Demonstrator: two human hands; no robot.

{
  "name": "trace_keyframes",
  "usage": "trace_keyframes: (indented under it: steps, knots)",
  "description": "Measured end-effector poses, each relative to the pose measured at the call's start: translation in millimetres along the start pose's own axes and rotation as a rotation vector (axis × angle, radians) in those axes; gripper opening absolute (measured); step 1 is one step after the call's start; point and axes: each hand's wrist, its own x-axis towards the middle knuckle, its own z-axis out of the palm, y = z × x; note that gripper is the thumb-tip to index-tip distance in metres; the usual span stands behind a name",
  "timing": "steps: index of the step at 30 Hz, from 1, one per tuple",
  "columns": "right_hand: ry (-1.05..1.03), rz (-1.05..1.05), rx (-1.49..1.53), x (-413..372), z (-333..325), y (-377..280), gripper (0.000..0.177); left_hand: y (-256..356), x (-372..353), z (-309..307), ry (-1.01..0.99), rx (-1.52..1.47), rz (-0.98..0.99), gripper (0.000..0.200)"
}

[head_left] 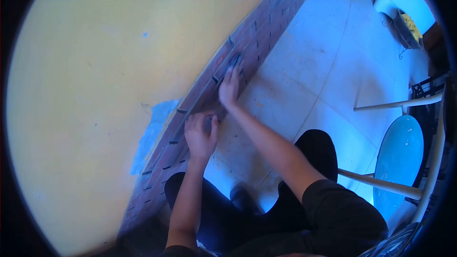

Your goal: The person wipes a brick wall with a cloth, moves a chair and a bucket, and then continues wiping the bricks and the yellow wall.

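A low band of red-brown brick (pixel 250 38) with dark joint marks runs along the foot of a yellow wall (pixel 95 76). My right hand (pixel 230 85) reaches out to this band, its fingers closed over a small dark object (pixel 235 60) pressed against the brick face. Closer to my body, my left hand (pixel 200 135) is at the brick with fingers curled and thumb raised. Something dark shows between that thumb and the fingers, but I cannot tell what it is.
Pale floor tiles (pixel 304 66) lie right of the wall. A chair with a turquoise seat (pixel 400 157) stands close on my right. Farther off is a dark planter (pixel 408 31) with yellow contents on a wire stand. A bluish patch (pixel 154 133) marks the wall.
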Motion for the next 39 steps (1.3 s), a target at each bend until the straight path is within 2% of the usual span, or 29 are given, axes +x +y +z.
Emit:
trace_keyframes:
  steps: [4, 8, 9, 12, 14, 16, 19, 22, 24, 26, 28, 30, 32, 35, 36, 38, 39]
  knots:
    - [0.014, -0.079, -0.037, 44.0, -23.8, -2.9, 0.058, -12.2, -1.9, 6.6, 0.023, 0.019, 0.001, 0.013]
    - [-0.024, -0.124, -0.089, 20.0, -25.1, -1.0, 0.054, -22.6, -10.3, 8.7, 0.108, -0.114, 0.026, 0.013]
    - [-0.031, -0.147, -0.114, 8.2, -21.7, 1.6, 0.054, -28.3, -11.2, 7.0, 0.133, -0.174, 0.029, 0.013]
    - [-0.099, -0.248, -0.001, -62.3, -15.8, -0.7, 0.055, -42.4, -11.2, -4.6, 0.161, -0.053, 0.248, 0.016]
    - [-0.241, -0.246, -0.055, -122.1, -13.8, 10.0, 0.061, -53.7, -14.3, -5.7, 0.145, 0.006, 0.286, 0.023]
    - [-0.378, -0.261, 0.055, -178.8, -13.6, 12.1, 0.066, -56.8, -17.2, -1.4, 0.113, 0.080, 0.312, 0.029]
    - [-0.445, -0.127, 0.082, -201.7, -8.9, 6.9, 0.065, -61.2, -18.4, 2.2, 0.058, 0.187, 0.332, 0.035]
    - [-0.232, -0.231, 0.186, -153.2, -16.1, 3.3, 0.062, -60.8, -22.5, 3.3, 0.039, 0.208, 0.321, 0.036]
    - [-0.043, -0.105, 0.084, -105.0, -5.5, 22.3, 0.058, -55.3, -22.0, 3.7, 0.035, 0.198, 0.309, 0.037]
    - [0.048, -0.082, 0.057, -38.1, -12.1, 23.6, 0.053, -44.6, -20.5, 4.6, 0.026, 0.181, 0.278, 0.036]
    - [0.207, -0.163, 0.042, 34.6, -16.4, 28.8, 0.045, -37.2, -21.5, 2.4, 0.012, 0.162, 0.251, 0.034]
    - [0.278, -0.067, -0.054, 108.1, -19.9, 50.4, 0.044, -32.5, -21.7, 1.2, 0.001, 0.137, 0.222, 0.032]
    - [0.299, -0.044, -0.024, 166.0, -30.7, 57.1, 0.048, -28.8, -20.2, -0.8, 0.003, 0.114, 0.187, 0.030]
    - [0.240, 0.056, -0.083, 163.4, -41.8, 39.7, 0.053, -26.2, -17.6, -3.6, 0.001, 0.068, 0.171, 0.029]
    - [0.253, 0.060, -0.095, 132.4, -40.0, 13.1, 0.050, -26.0, -15.3, -2.8, 0.004, 0.049, 0.170, 0.028]
    - [0.259, -0.138, -0.005, 84.6, -16.0, 42.0, 0.048, -27.9, -10.8, 2.6, 0.015, 0.068, 0.171, 0.028]
    - [0.092, -0.102, 0.078, 38.4, -29.1, -5.9, 0.051, -29.1, -9.7, 6.6, 0.017, 0.077, 0.172, 0.028]
